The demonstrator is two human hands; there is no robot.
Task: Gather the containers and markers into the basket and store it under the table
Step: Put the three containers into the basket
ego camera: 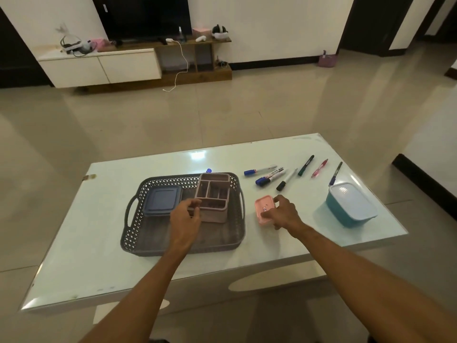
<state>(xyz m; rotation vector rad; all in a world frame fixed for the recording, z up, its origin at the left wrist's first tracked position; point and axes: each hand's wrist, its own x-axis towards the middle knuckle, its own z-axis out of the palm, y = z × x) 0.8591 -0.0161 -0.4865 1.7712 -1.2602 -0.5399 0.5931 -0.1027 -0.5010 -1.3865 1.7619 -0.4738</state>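
A grey perforated basket [153, 246] sits on the white table [99, 256]. Inside it lie a flat blue-lidded container [159, 200] and a mauve compartment organizer [215, 191]. My left hand [185, 219] grips the organizer's near-left corner. To the right of the basket, my right hand [282, 214] holds a small pink container [264, 207] that rests on the table. A teal container with a pale lid [351, 206] stands at the right. Several markers [269, 178] lie scattered behind it, with a blue cap [209, 170] just behind the basket.
The table's near edge [173, 290] is close to me, and its right edge runs past the teal container. Tiled floor [173, 120] lies beyond. A TV cabinet [111, 65] stands against the far wall.
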